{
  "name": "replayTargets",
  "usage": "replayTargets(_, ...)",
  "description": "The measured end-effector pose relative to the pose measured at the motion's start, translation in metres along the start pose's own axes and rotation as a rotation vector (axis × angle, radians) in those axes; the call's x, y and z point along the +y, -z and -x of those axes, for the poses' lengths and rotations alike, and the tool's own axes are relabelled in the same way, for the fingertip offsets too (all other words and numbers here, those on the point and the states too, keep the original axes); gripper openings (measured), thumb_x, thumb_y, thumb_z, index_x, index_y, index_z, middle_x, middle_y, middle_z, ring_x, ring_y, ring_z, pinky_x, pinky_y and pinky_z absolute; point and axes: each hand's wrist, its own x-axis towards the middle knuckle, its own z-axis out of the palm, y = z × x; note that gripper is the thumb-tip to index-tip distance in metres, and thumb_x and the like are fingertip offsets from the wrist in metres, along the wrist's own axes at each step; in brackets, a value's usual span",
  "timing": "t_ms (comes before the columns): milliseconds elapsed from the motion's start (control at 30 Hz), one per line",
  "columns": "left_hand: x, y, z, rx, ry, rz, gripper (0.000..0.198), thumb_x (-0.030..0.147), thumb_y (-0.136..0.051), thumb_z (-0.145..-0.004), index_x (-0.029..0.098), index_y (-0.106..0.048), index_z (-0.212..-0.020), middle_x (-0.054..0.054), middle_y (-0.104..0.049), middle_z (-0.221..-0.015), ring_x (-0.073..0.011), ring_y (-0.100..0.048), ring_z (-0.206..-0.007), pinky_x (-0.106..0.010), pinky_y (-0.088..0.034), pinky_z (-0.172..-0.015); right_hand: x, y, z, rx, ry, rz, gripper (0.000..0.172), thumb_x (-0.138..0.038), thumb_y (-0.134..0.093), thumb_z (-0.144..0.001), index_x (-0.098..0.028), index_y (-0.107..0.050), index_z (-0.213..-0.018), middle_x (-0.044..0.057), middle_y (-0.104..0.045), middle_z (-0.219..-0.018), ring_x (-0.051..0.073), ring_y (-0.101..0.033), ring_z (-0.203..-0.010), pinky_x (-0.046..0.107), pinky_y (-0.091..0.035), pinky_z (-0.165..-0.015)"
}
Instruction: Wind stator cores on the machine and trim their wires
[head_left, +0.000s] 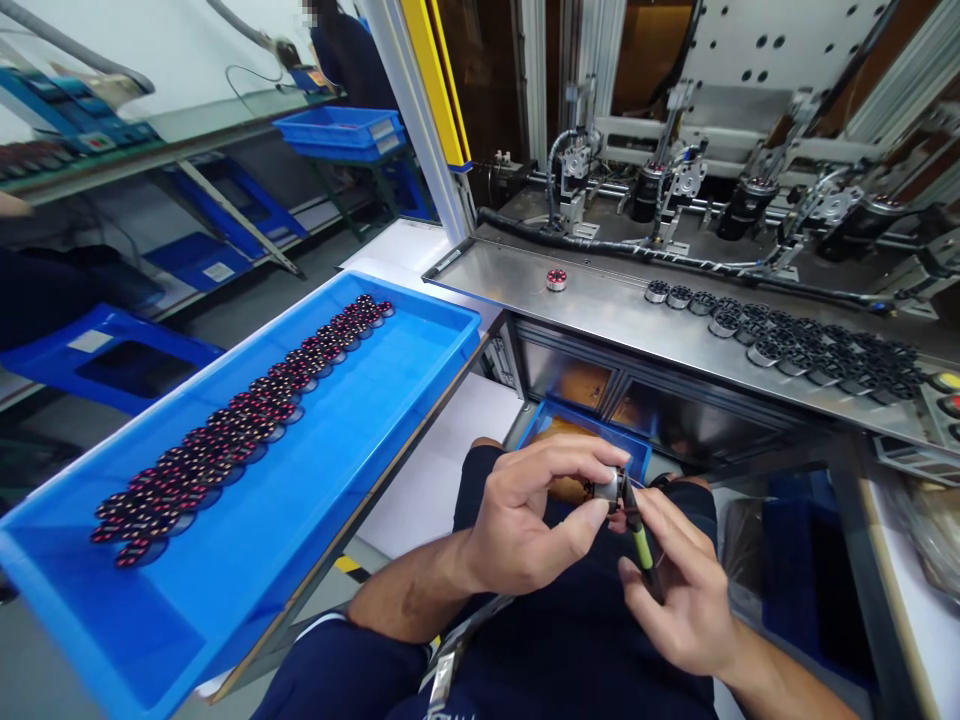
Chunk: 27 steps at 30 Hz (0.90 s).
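Blue tray (352, 420): long rows of red-wound cores (247, 410) lie inside. Right of the tray, dark housings (795, 340) crowd a steel shelf (600, 320). One unit in work, right of the tray's near end: left hand (525, 520) pinched on round metal part (609, 490); right hand (682, 590) gripping green-handled tool (641, 545), tip at it.

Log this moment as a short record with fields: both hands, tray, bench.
left hand: pinches a small round metal part over the lap
right hand: holds a green-handled tool, tip at that part
blue tray: rows of red-and-black round parts, at the left
steel shelf: one lone red part, a cluster of dark round housings at the right
background: another person at a far bench
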Motion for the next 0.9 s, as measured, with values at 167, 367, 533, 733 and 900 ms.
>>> replayTargets(167, -0.004, 0.005, 0.000, -0.047, -0.011, 0.014, 0.021, 0.013, -0.070, -0.083, 0.017, -0.069, -0.104, -0.012, -0.075, -0.110, -0.0216, -0.073, -0.101, -0.035, -0.061, -0.092, 0.002, 0.004, 0.002, 0.033, -0.071, -0.001, 0.063, -0.005, -0.061, -0.082, -0.023, -0.056, -0.141, 0.009, -0.075, -0.105, 0.020, -0.073, -0.085, 0.030, -0.063, -0.079)
replayTargets(367, -0.016, 0.014, -0.003, -0.138, -0.207, -0.040, 0.042, 0.010, -0.080, -0.077, 0.018, -0.064, -0.116, -0.014, -0.063, -0.128, -0.0239, -0.072, -0.107, -0.037, -0.064, -0.090, 0.001, 0.015, 0.005, 0.027, -0.300, -0.197, 0.053, -0.011, -0.062, -0.087, -0.026, -0.060, -0.138, 0.006, -0.073, -0.097, 0.015, -0.071, -0.074, 0.024, -0.063, -0.072)
replayTargets(533, -0.024, 0.014, -0.006, -0.124, -0.330, -0.217, 0.054, 0.012, -0.083, -0.075, 0.016, -0.060, -0.124, -0.013, -0.062, -0.123, -0.0227, -0.072, -0.106, -0.034, -0.065, -0.090, -0.011, 0.030, 0.011, -0.023, -0.373, -0.266, 0.056, -0.009, -0.060, -0.087, -0.031, -0.059, -0.138, 0.004, -0.072, -0.097, 0.013, -0.072, -0.074, 0.021, -0.062, -0.072)
replayTargets(733, -0.024, 0.014, -0.003, -0.139, -0.368, -0.359, 0.036, 0.009, -0.079, -0.079, 0.012, -0.065, -0.112, -0.014, -0.062, -0.123, -0.0207, -0.070, -0.111, -0.030, -0.064, -0.093, -0.030, 0.048, 0.013, -0.119, -0.390, -0.276, 0.063, -0.008, -0.061, -0.086, -0.032, -0.055, -0.143, 0.007, -0.075, -0.101, 0.016, -0.075, -0.080, 0.024, -0.063, -0.077)
replayTargets(900, -0.026, 0.016, -0.003, -0.152, -0.391, -0.358, 0.039, 0.005, -0.075, -0.080, 0.016, -0.064, -0.116, -0.011, -0.068, -0.116, -0.0243, -0.069, -0.116, -0.038, -0.063, -0.096, -0.037, 0.053, 0.012, -0.219, -0.429, -0.316, 0.058, -0.018, -0.064, -0.088, -0.029, -0.054, -0.145, 0.011, -0.076, -0.107, 0.022, -0.076, -0.091, 0.035, -0.064, -0.085)
